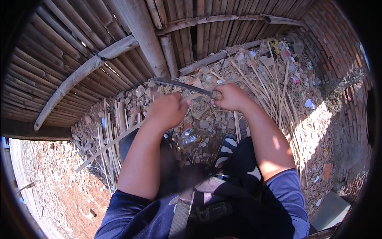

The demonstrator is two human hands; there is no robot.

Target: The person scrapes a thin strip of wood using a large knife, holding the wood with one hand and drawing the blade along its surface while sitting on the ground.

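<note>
My right hand [231, 97] is closed round the wooden handle of a long knife [187, 85], whose dark blade points left, beyond my left hand. My left hand [169, 109] grips a long, thin bamboo strip [113, 142]. One end of the strip slants down to the lower left; the other runs up and right, passing by the knife and my right hand. The blade crosses close to the strip just past my left hand; whether they touch I cannot tell.
Bamboo strips lie in a pile [274, 93] on the right and a smaller bundle [115, 119] on the left. A bamboo wall [119, 67] stands ahead, a brick wall [338, 51] to the right. Rubble, litter and a clear plastic bag [188, 138] lie near my feet.
</note>
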